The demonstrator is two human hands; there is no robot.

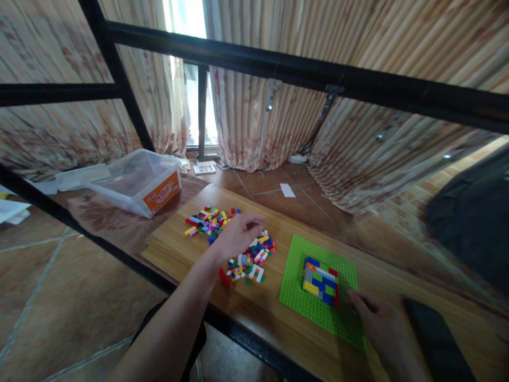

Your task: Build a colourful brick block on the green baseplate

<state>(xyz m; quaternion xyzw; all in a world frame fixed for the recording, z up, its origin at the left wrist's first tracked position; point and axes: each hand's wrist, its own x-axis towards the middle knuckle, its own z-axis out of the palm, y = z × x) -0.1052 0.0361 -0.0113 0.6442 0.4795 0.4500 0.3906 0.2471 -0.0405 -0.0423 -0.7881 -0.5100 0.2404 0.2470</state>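
Observation:
My left hand (239, 233) hovers over a loose pile of small coloured toy bricks (259, 250) on the wooden table. Its fingers curve to the right with a gap between them, and I see nothing held there. The hand and forearm cover part of the pile. To the right lies a green baseplate (292, 286) with a low, flat block of blue, yellow, grey, white, orange and red bricks (320, 282) built on it. Beside the baseplate's right edge is my right hand (377, 318), smeared by motion. Its fingers are bent, and whether they hold anything is unclear.
A dark phone-like slab (437, 337) lies right of my right hand. Beyond the table's left end stands a clear plastic bin (135, 178) with an orange label. Black metal bars (238, 50) cross in front of the curtains (254, 122). A white paper (287, 190) is on the tiled floor.

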